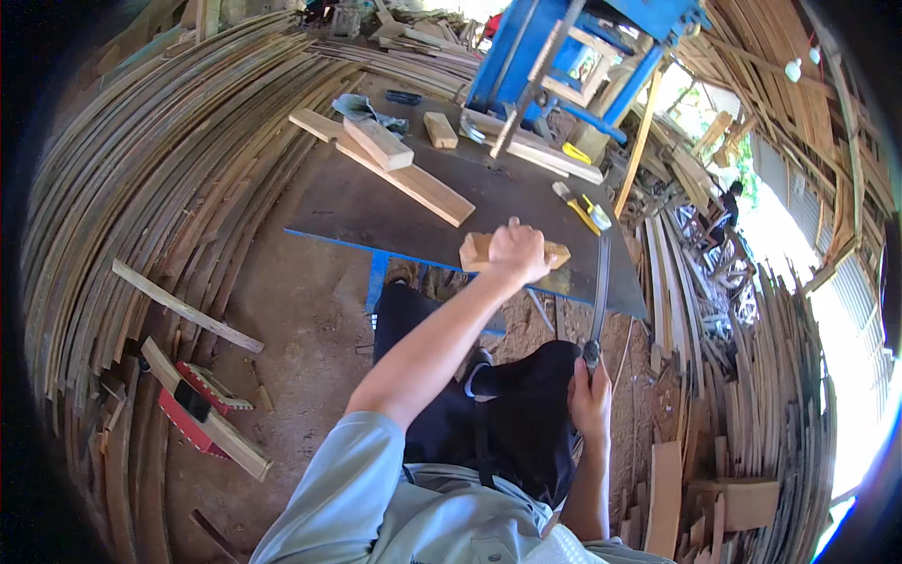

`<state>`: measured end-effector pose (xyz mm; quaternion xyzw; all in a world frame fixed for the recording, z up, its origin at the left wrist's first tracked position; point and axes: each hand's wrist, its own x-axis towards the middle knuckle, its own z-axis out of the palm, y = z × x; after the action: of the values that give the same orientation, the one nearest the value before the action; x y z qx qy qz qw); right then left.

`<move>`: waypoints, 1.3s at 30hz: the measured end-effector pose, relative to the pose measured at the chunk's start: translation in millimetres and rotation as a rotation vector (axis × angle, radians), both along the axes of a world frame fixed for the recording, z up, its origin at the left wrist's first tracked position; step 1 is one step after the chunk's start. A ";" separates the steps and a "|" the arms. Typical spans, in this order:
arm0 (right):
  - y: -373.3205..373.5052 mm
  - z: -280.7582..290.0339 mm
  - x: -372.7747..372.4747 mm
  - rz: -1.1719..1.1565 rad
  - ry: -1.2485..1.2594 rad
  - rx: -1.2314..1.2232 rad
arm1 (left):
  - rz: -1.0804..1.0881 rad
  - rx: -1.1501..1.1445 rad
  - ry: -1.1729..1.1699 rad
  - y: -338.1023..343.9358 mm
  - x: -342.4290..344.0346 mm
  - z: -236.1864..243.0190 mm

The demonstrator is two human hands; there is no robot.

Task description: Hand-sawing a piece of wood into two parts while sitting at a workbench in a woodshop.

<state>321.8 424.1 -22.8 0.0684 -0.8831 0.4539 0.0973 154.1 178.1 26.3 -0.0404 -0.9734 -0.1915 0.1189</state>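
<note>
At the near edge of a dark tabletop [329, 202], my left hand [517, 252] is closed over a short wooden block [477, 252]. The block's two ends stick out on either side of my fist. In my right hand [589, 399], lower and to the right, is a long, narrow metal tool [602, 291] with a dark handle. Its slim blade reaches up past the table's right side, apart from the block; whether it has teeth is too small to tell. Farther left lies a long board [413, 185] with a thick wooden piece [378, 144] resting on it.
A yellow-handled brush [578, 207] lies at the table's right, below a blue machine frame [573, 66]. A small wood block [440, 130] and a crumpled cloth [355, 106] lie farther back. Long timber stacks [169, 141] line the left. A red sawhorse-like piece [188, 423] stands on the floor.
</note>
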 end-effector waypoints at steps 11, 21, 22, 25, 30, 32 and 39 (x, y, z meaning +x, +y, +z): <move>-19.6 -10.7 -41.7 0.134 0.121 0.190 | 0.015 0.099 0.086 -0.2 5.5 -14.6; -24.7 -30.1 -119.5 0.299 -0.017 -0.183 | 0.052 0.078 0.068 -0.1 9.1 -10.7; -20.0 -29.7 -121.0 0.331 0.009 -0.134 | 0.059 0.088 0.089 0.3 8.4 -11.6; -1.2 -21.2 -120.5 0.360 0.006 -0.074 | 0.063 0.089 0.106 4.6 2.7 -11.7; 22.3 -22.2 -121.6 0.332 -0.036 -0.087 | 0.081 0.064 0.142 8.9 4.9 -8.9; 24.0 -26.7 -121.0 0.321 -0.042 -0.092 | 0.098 0.036 0.170 8.8 5.3 -6.6; 1.9 -24.9 -102.8 0.195 0.073 -0.142 | 0.101 0.028 -0.032 19.1 2.3 9.8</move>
<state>219.0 426.0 -47.7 0.1633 -0.8339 0.5196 0.0895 156.5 197.2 36.1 0.0136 -0.9732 -0.1996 0.1135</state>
